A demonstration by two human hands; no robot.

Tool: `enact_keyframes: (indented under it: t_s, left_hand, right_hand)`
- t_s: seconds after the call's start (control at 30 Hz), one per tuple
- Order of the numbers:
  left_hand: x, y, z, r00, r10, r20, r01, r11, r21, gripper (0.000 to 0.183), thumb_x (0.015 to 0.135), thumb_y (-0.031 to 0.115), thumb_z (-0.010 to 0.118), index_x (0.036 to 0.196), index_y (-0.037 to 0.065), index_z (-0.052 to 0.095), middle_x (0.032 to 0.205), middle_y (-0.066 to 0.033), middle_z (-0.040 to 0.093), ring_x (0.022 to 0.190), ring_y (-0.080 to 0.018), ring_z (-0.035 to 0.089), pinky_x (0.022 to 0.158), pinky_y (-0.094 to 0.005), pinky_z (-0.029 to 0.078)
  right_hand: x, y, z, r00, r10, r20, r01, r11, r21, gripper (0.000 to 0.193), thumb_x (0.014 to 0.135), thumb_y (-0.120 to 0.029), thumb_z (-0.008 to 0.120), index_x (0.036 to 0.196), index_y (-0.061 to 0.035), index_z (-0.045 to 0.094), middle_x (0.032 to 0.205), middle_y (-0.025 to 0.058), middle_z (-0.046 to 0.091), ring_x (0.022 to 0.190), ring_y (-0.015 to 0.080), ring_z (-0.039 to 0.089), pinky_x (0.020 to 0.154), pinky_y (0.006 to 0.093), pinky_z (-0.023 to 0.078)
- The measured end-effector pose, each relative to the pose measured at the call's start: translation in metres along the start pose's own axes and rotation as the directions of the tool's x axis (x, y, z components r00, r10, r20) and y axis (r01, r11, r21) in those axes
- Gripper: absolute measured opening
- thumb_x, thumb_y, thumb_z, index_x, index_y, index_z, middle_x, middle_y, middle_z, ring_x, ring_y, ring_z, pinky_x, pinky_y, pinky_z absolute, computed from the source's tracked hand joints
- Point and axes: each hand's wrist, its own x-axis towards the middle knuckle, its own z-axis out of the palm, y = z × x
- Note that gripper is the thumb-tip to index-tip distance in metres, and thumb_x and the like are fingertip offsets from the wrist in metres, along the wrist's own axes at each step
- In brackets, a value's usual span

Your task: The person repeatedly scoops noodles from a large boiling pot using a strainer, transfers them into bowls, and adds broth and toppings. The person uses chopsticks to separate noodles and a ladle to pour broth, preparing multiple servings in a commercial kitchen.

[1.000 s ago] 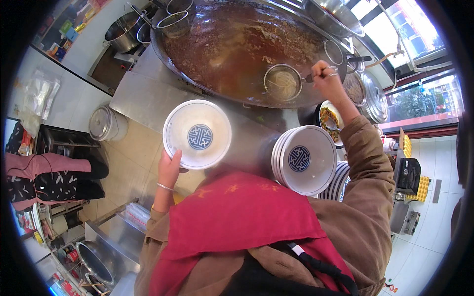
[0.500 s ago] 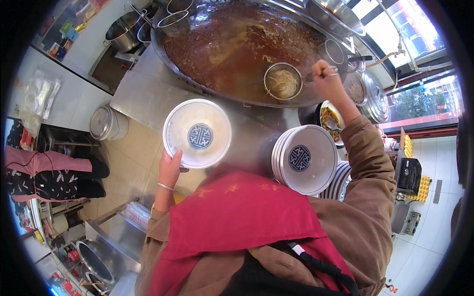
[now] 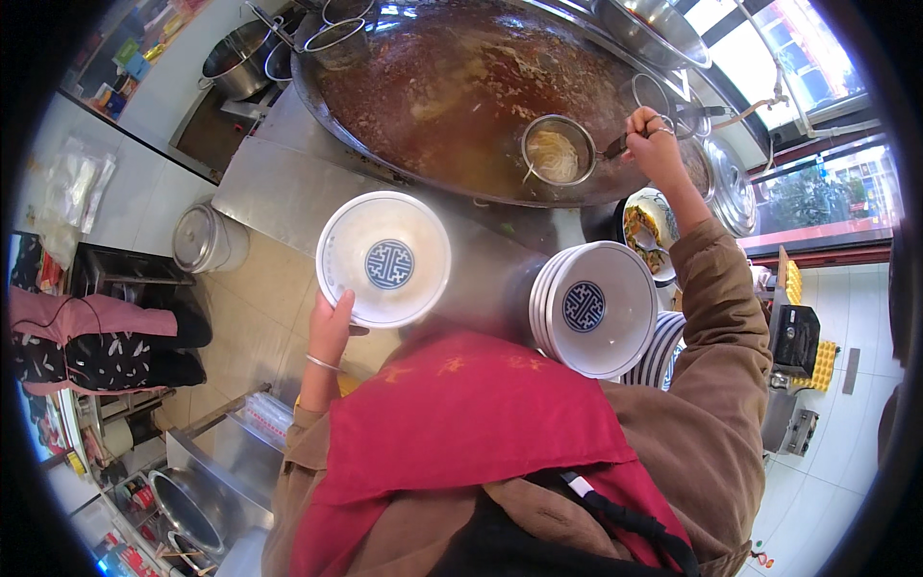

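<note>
Wearing brown long sleeves (image 3: pixel 719 313), red apron (image 3: pixel 471 413) with gold print (image 3: pixel 450 365), black strap (image 3: pixel 630 524) with white tab (image 3: pixel 577 487), pale bangle (image 3: pixel 322 363), ring (image 3: pixel 663 131) on right hand (image 3: pixel 651 146).

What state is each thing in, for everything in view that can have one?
Held bowl: no food visible inside
Left hand: gripping that bowl, thumb over its rim
Strainer: holding noodles; contact with the broth unclear
Right hand: closed around the strainer's handle
Large pan: uncovered, containing broth
Bowl stack: nested
White bucket: lidded
Steel pot: uncovered
</note>
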Motion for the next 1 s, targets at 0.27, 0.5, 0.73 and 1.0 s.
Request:
enact_keyframes:
  t_s: [0.27, 0.5, 0.73, 1.0]
  left_hand:
    - [-0.003, -0.003, 0.002, 0.964, -0.087, 0.249, 0.17, 0.927, -0.334, 0.046, 0.087, 0.017, 0.058, 0.127, -0.001, 0.045, 0.105, -0.0125, 0.064, 0.081, -0.0201, 0.068, 0.065, -0.0306, 0.06]
    - [-0.007, -0.005, -0.008, 0.928, -0.15, 0.341, 0.309, 0.821, -0.481, 0.055, 0.076, 0.003, 0.054, 0.13, -0.002, 0.045, 0.115, -0.014, 0.06, 0.097, -0.0254, 0.064, 0.076, -0.0344, 0.055]
    - [-0.027, 0.042, -0.016, 0.897, -0.004, 0.442, 0.3, 0.741, -0.601, 0.071, 0.074, 0.016, 0.061, 0.138, -0.004, 0.036, 0.128, -0.0208, 0.054, 0.115, -0.0356, 0.056, 0.098, -0.0462, 0.048]
    - [-0.026, 0.093, 0.022, 0.796, 0.047, 0.603, 0.356, 0.77, -0.53, 0.074, 0.077, 0.017, 0.062, 0.142, 0.001, 0.03, 0.137, -0.021, 0.046, 0.124, -0.0368, 0.048, 0.101, -0.0498, 0.045]
  right_hand:
    - [-0.021, 0.004, 0.051, 0.894, -0.395, 0.212, 0.444, 0.844, -0.3, 0.02, 0.07, 0.009, 0.054, 0.079, -0.0048, 0.042, 0.072, 0.0063, 0.042, 0.069, 0.0192, 0.045, 0.063, 0.0333, 0.041]
    - [-0.025, -0.013, 0.033, 0.996, 0.022, 0.088, -0.041, 0.974, 0.223, 0.022, 0.076, 0.007, 0.049, 0.08, -0.0121, 0.037, 0.08, -0.0013, 0.043, 0.072, 0.0088, 0.047, 0.064, 0.0272, 0.048]
    - [-0.023, -0.057, -0.013, 0.994, 0.072, 0.076, -0.098, 0.896, 0.433, 0.027, 0.079, 0.004, 0.05, 0.08, -0.0176, 0.035, 0.084, -0.0059, 0.042, 0.071, 0.0046, 0.044, 0.066, 0.0237, 0.047]
    - [-0.019, -0.058, 0.015, 0.975, -0.217, -0.039, 0.22, 0.957, 0.188, 0.031, 0.091, -0.001, 0.053, 0.071, -0.0112, 0.033, 0.071, -0.0049, 0.038, 0.06, 0.0045, 0.043, 0.051, 0.0227, 0.044]
